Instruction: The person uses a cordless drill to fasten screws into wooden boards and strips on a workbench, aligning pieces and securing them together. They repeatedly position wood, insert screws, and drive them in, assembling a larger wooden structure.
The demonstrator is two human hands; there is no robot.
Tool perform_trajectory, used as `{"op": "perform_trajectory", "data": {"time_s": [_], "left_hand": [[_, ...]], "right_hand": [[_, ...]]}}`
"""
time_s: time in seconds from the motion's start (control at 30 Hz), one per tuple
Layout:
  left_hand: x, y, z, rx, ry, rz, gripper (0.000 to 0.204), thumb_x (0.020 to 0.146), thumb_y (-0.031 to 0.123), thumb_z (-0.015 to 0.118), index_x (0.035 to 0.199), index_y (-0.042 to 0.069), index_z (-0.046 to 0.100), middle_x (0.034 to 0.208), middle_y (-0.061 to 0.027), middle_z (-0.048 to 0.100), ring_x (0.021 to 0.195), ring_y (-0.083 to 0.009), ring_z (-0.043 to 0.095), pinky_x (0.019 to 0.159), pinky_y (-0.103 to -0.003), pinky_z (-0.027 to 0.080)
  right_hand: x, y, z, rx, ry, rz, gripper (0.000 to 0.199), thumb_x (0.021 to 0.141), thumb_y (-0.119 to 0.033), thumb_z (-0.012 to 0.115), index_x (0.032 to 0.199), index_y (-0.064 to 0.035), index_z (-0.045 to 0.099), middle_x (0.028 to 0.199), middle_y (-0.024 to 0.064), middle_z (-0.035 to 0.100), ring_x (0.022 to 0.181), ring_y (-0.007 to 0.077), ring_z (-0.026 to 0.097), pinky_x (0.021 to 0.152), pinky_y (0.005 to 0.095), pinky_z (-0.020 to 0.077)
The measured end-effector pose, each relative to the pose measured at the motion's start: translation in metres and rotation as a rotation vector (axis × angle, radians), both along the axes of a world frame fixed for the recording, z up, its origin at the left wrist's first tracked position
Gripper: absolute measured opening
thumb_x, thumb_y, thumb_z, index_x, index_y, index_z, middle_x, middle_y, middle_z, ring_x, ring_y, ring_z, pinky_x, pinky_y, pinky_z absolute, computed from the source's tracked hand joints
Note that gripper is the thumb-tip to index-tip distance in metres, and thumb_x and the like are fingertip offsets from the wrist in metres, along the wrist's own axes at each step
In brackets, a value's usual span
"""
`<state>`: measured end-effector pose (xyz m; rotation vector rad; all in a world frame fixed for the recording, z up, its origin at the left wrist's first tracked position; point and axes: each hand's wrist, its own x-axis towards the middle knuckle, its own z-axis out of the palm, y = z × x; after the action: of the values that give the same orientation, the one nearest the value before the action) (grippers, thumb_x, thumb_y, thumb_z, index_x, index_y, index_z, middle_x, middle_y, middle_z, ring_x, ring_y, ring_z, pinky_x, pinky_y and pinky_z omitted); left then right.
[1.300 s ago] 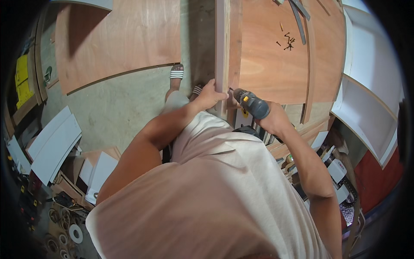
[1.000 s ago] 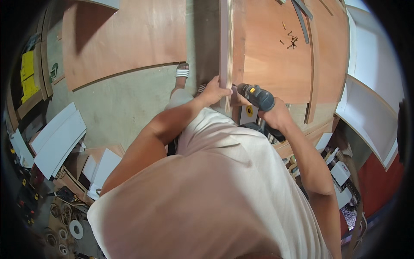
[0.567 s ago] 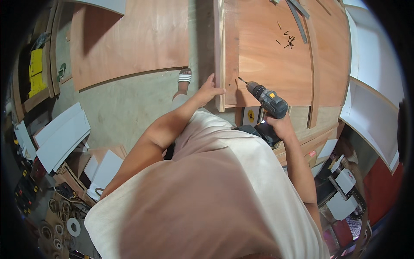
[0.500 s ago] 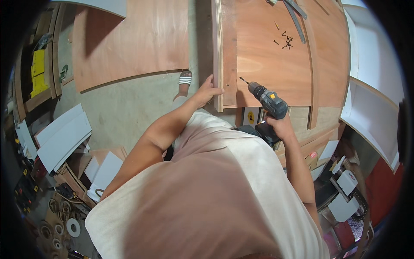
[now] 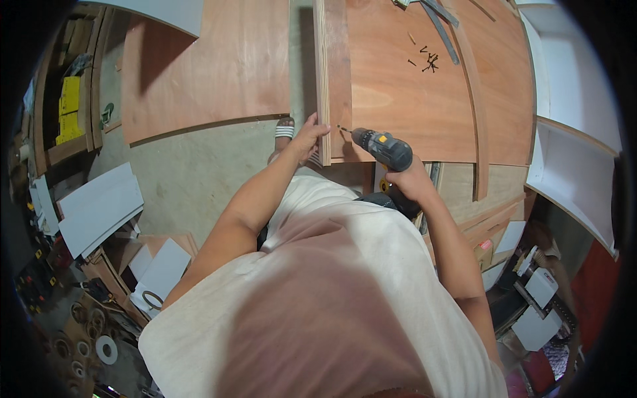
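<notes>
With my right hand (image 5: 413, 180) I grip a dark grey cordless drill (image 5: 388, 150) by its handle. Its thin bit points left, the tip over the lighter strip (image 5: 340, 99) along the board's left side, by small dark spots. Whether the tip touches the wood, I cannot tell. My left hand (image 5: 308, 138) is closed around the near end of an upright plywood edge piece (image 5: 324, 86), thumb on its top side and fingers behind. A reddish plywood panel (image 5: 405, 119) lies flat to the right of this piece. Several dark screws (image 5: 431, 62) are scattered on it.
A long wooden batten (image 5: 475, 113) and grey metal strips (image 5: 441, 30) lie on the panel. Another plywood sheet (image 5: 212, 79) is at left. White shelving (image 5: 574, 152) stands at right. White boards (image 5: 103, 205) and tape rolls (image 5: 106, 349) sit at lower left.
My right hand has brought the drill leftward, so its bit is now over the strip near the upright edge piece. My left hand keeps its hold. The view has shifted slightly.
</notes>
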<state>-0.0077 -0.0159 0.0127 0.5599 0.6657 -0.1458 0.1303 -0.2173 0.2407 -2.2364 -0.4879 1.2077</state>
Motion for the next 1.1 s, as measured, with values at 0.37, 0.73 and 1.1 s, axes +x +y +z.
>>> {"op": "perform_trajectory", "data": {"time_s": [0.37,0.73,1.1], "left_hand": [[0.002,0.007,0.008,-0.066,0.012,-0.014,0.078,0.084,0.013,0.071,0.148,0.009,0.027,0.132,-0.0111,0.053,0.122,-0.0256,0.054,0.103,-0.045,0.046],[0.008,0.021,0.010,-0.060,-0.005,-0.162,0.070,0.078,0.012,0.075,0.135,-0.003,0.038,0.124,-0.0154,0.056,0.116,-0.0251,0.057,0.103,-0.040,0.043],[0.009,0.022,-0.003,0.134,-0.099,-0.220,0.051,0.077,0.007,0.072,0.121,-0.002,0.048,0.110,-0.0106,0.060,0.103,-0.0196,0.059,0.094,-0.035,0.048]], "right_hand": [[-0.002,0.022,-0.008,-0.187,0.025,-0.015,0.027,0.068,-0.012,0.069,0.091,0.0025,0.067,0.077,0.0158,0.068,0.071,0.0264,0.067,0.070,0.0368,0.0522],[-0.005,0.085,0.017,-0.411,0.145,-0.069,0.027,0.071,-0.011,0.068,0.095,0.0022,0.067,0.078,0.0160,0.067,0.071,0.0262,0.064,0.068,0.0347,0.0506],[-0.011,0.109,0.023,-0.483,0.007,0.076,0.033,0.074,-0.019,0.070,0.097,0.0032,0.066,0.096,0.0261,0.069,0.095,0.0433,0.065,0.082,0.0420,0.0530]]}}
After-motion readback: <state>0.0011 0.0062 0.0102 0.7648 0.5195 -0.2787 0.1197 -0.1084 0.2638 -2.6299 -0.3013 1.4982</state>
